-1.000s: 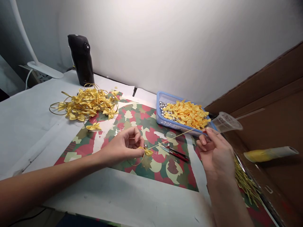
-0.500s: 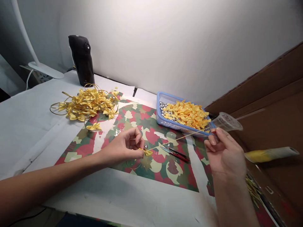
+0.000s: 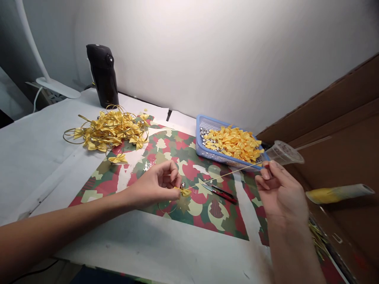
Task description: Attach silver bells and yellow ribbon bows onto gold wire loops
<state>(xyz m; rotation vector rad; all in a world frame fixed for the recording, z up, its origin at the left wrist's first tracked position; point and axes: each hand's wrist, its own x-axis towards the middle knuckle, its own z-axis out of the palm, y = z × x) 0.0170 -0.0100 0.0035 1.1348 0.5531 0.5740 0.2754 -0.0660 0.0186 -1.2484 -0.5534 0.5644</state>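
Between thumb and fingers, my left hand pinches a small yellow ribbon bow. A silver bell sits against the bow, and a thin gold loop hangs below the fingers. From the bow a thin yellow cord runs taut up to the right. My right hand grips its far end, closed. Under the cord, red-handled thread snips lie on the patterned sheet.
A blue basket holds yellow bows and silver bells. Beside it is a clear plastic cup. Finished-looking bows on gold loops form a pile at left, near a black bottle. A yellow-and-grey roll projects at right.
Both hands stay almost where they were, with the cord still stretched between them. The gold loop under my left hand shows slightly more clearly.
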